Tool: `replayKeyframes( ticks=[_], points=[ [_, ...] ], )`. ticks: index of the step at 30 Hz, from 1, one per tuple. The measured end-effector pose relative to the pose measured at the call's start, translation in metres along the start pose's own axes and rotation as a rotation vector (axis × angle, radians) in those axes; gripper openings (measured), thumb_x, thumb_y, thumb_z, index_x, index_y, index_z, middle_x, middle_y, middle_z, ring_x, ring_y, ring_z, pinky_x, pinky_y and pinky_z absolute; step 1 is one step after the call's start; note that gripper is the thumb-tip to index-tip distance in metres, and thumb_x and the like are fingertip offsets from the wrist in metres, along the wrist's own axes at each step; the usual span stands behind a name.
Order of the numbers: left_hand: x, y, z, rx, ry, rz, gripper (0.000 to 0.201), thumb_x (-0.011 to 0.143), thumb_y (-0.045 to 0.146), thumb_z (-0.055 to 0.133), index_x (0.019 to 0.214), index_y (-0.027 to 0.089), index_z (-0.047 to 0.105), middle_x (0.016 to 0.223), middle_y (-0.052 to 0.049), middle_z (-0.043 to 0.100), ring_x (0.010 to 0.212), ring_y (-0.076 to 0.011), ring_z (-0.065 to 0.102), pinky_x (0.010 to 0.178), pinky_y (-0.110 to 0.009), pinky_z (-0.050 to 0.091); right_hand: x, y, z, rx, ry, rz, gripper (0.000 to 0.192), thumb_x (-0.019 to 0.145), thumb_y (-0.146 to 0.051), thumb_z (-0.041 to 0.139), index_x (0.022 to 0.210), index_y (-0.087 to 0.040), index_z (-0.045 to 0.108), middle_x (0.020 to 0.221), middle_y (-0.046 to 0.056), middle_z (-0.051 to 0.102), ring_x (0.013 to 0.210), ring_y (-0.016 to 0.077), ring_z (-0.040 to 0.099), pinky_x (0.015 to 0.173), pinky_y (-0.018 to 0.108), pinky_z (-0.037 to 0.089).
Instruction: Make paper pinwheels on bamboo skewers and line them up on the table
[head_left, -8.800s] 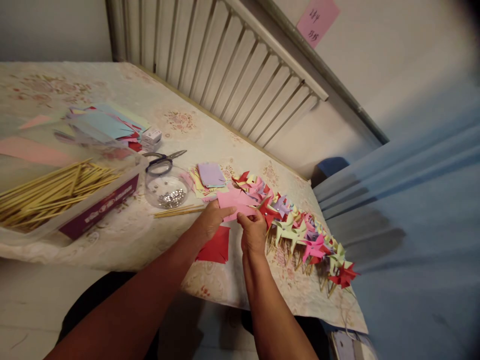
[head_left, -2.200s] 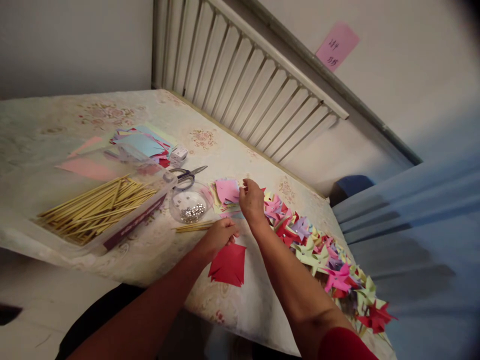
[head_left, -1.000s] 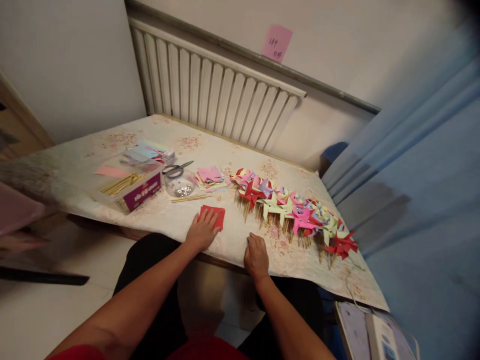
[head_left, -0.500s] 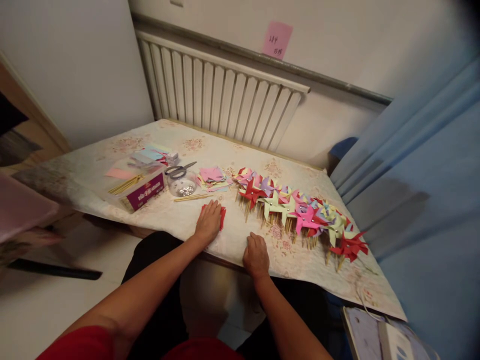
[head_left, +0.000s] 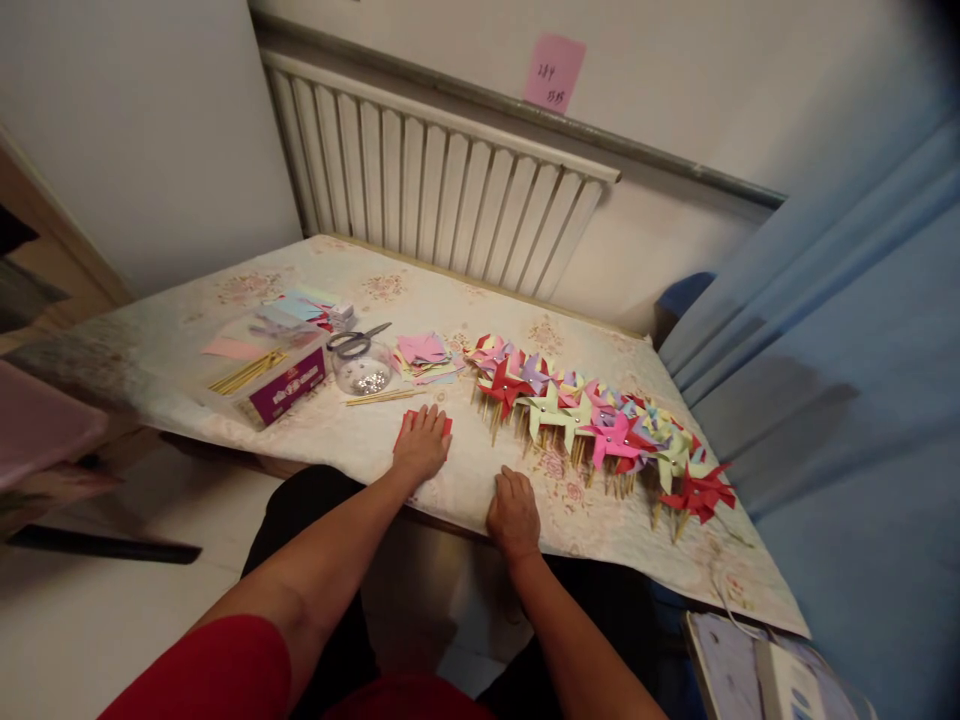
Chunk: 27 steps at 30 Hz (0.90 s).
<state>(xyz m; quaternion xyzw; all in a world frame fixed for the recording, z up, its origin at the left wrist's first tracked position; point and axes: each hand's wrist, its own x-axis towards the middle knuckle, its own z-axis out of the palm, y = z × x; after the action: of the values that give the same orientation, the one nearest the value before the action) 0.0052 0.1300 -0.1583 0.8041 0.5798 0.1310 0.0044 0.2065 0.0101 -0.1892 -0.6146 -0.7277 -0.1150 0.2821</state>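
My left hand (head_left: 422, 441) lies flat on a small piece of red paper (head_left: 448, 428), pressing it to the cloth near the table's front edge. Its fingers are stretched out and cover most of the paper. To the right, my right hand (head_left: 514, 510) rests on the table edge with its fingers curled in; whatever they may hold is hidden. Thin wooden sticks (head_left: 385, 397) lie just beyond my left hand. Behind them are a clear bowl of small shiny pieces (head_left: 370, 380), a pair of scissors (head_left: 356, 345) and a pile of coloured paper pieces (head_left: 424, 352).
Several paper pinwheels on sticks (head_left: 611, 436) stand in rows at the right. At the left, a purple-fronted box (head_left: 289, 386) holds sticks, with more coloured paper (head_left: 300, 303) behind it. A radiator (head_left: 442, 190) lines the wall; a blue curtain (head_left: 840, 330) hangs at the right.
My left hand has shifted slightly and its fingers lie flatter over the red paper, whose edges now look flatter and straighter. The right hand has hardly moved.
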Motion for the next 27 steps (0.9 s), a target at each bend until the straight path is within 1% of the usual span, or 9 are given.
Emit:
replayKeyframes(
  ticks=[4,8,13,16,19,21,24,27],
  points=[
    [-0.006,-0.001,0.000,-0.009,0.007,0.009,0.060,0.098,0.041,0.038,0.150,0.011,0.044,0.159,-0.016,0.037,0.151,-0.0347,0.023,0.121,-0.056,0.017,0.000,-0.001,-0.002,-0.007,0.005,-0.002,0.033,0.083,-0.003,0.046,0.108,-0.015,0.064,0.120,0.015,0.065,0.114,0.0275,0.052,0.103,0.046,0.045],
    [-0.014,-0.002,-0.002,-0.025,0.014,-0.005,0.060,0.098,0.042,0.039,0.150,0.012,0.044,0.159,-0.016,0.037,0.151,-0.0345,0.024,0.121,-0.055,0.017,0.001,-0.001,-0.003,-0.010,0.004,0.000,0.032,0.083,-0.002,0.046,0.107,-0.015,0.064,0.119,0.015,0.065,0.113,0.0275,0.052,0.101,0.045,0.046],
    [-0.022,-0.004,-0.008,-0.046,-0.014,-0.019,0.060,0.098,0.041,0.040,0.150,0.011,0.043,0.160,-0.019,0.035,0.150,-0.0332,0.025,0.122,-0.054,0.016,0.001,-0.002,-0.004,0.002,0.010,-0.006,0.031,0.084,-0.002,0.045,0.106,-0.014,0.064,0.118,0.016,0.065,0.112,0.0276,0.052,0.102,0.045,0.047],
    [-0.027,-0.010,-0.010,-0.039,-0.039,-0.024,0.063,0.098,0.044,0.038,0.152,0.011,0.042,0.161,-0.018,0.033,0.151,-0.0331,0.023,0.121,-0.054,0.015,0.000,0.000,-0.004,0.030,0.016,-0.009,0.033,0.083,-0.002,0.045,0.108,-0.013,0.064,0.118,0.016,0.065,0.113,0.0279,0.052,0.102,0.047,0.048],
    [-0.031,-0.017,-0.011,-0.036,-0.049,-0.022,0.065,0.098,0.049,0.036,0.153,0.014,0.040,0.162,-0.015,0.032,0.152,-0.0321,0.020,0.121,-0.054,0.014,-0.002,0.004,-0.004,0.102,0.059,-0.007,0.033,0.083,-0.003,0.045,0.107,-0.014,0.065,0.116,0.016,0.066,0.112,0.0275,0.053,0.101,0.048,0.049],
    [-0.033,-0.020,-0.011,-0.035,-0.051,-0.022,0.066,0.098,0.051,0.036,0.153,0.015,0.040,0.163,-0.014,0.031,0.153,-0.0316,0.019,0.122,-0.053,0.014,-0.001,0.003,-0.003,0.185,0.124,0.010,0.033,0.085,-0.004,0.044,0.107,-0.015,0.065,0.111,0.015,0.068,0.109,0.0263,0.056,0.098,0.048,0.051],
    [-0.034,-0.021,-0.011,-0.035,-0.049,-0.026,0.067,0.098,0.052,0.035,0.153,0.015,0.040,0.163,-0.014,0.031,0.153,-0.0313,0.019,0.122,-0.053,0.013,0.011,-0.011,0.005,0.321,0.195,0.000,0.037,0.085,-0.003,0.041,0.109,-0.015,0.066,0.111,0.015,0.069,0.108,0.0243,0.059,0.096,0.047,0.053],
    [-0.035,-0.020,-0.012,-0.039,-0.035,-0.024,0.066,0.098,0.051,0.035,0.153,0.014,0.040,0.162,-0.014,0.033,0.153,-0.0312,0.019,0.122,-0.053,0.014,0.037,-0.040,0.020,0.413,0.143,-0.083,0.042,0.086,-0.004,0.038,0.115,-0.015,0.066,0.120,0.015,0.068,0.116,0.0226,0.059,0.102,0.045,0.051]
  ],
)
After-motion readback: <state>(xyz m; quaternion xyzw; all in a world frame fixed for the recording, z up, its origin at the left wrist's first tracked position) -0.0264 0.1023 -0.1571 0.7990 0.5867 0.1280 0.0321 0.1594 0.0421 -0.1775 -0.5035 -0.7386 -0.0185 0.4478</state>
